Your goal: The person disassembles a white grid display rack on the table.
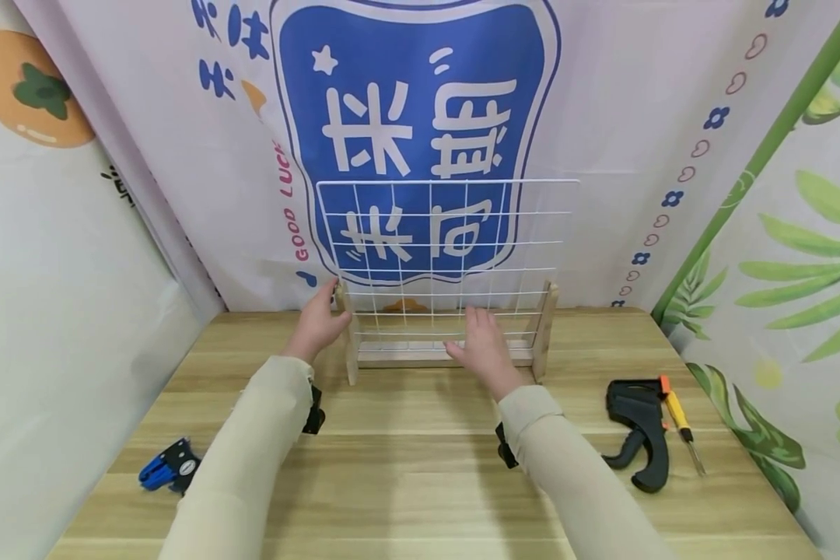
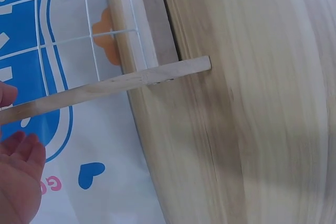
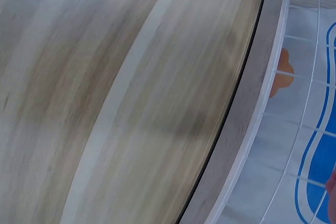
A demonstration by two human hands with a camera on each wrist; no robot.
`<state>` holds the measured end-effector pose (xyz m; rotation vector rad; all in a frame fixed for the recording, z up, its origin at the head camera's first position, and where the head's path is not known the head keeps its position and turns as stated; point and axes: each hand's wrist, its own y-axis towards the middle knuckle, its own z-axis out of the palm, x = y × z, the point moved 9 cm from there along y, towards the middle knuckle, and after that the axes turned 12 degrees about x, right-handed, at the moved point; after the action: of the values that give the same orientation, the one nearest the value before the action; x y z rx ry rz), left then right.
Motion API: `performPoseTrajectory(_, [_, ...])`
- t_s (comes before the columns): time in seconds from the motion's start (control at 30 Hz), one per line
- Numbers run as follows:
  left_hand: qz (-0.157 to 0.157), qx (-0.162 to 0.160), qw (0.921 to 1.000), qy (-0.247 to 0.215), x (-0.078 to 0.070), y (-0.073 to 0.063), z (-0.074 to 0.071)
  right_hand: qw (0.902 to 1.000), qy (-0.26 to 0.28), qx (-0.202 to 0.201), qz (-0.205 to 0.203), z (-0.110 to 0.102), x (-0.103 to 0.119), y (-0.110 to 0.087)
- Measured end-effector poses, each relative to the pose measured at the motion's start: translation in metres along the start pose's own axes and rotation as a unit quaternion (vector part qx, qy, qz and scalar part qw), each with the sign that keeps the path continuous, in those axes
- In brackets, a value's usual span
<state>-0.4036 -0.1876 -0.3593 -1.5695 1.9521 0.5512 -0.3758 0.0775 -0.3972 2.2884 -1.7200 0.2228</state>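
Observation:
A white wire grid [image 1: 448, 227] stands upright in a wooden stand with a post at each side and a bar [image 1: 434, 358] across the bottom. In the head view my left hand [image 1: 315, 323] holds the left post [image 2: 110, 85] near its top. The left wrist view has the thumb and fingers on opposite sides of that post. My right hand [image 1: 485, 346] is at the lower middle of the grid, fingers extended upward and thumb spread to the left. Only a sliver of it shows at the right wrist view's edge.
A black clamp [image 1: 640, 428] and a yellow-handled screwdriver [image 1: 682, 424] lie on the wood-grain table [image 1: 406, 467] at the right. A blue and black tool [image 1: 171, 467] lies at the left, near my left sleeve. Printed cloth [image 1: 602, 155] hangs behind the grid.

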Motion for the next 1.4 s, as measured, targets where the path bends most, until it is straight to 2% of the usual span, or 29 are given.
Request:
performPoseTrajectory(0.13, [-0.001,-0.001,1.0000,-0.001,0.000,0.003,0.000,1.0000,-0.002,0.000,-0.006,0.002,0.006,0.003])
performPoseTrajectory(0.33, [0.002,-0.007,1.0000,0.001,0.004,0.008,0.002,0.9995,0.031,0.011,-0.005,0.005,0.009,0.007])
performPoseTrajectory(0.57, [0.000,-0.023,0.9996,-0.015,0.008,0.002,0.003,0.9977,0.062,0.027,-0.003,0.010,0.010,0.014])
performPoseTrajectory(0.7, [0.011,-0.031,0.9992,-0.024,0.008,0.000,0.001,0.9981,0.054,0.030,0.000,0.010,0.011,0.015])
performPoseTrajectory(0.87, [0.030,-0.024,0.9985,-0.038,0.008,0.000,0.003,0.9984,0.053,0.017,0.004,0.007,0.010,0.013])
performPoseTrajectory(1.17, [0.060,-0.022,0.9966,-0.052,0.004,-0.010,0.010,0.9970,0.071,-0.027,0.019,0.004,0.005,0.007])
performPoseTrajectory(1.4, [0.062,-0.012,0.9935,-0.095,0.005,-0.024,0.012,0.9953,0.086,-0.036,0.028,0.007,0.003,0.004])
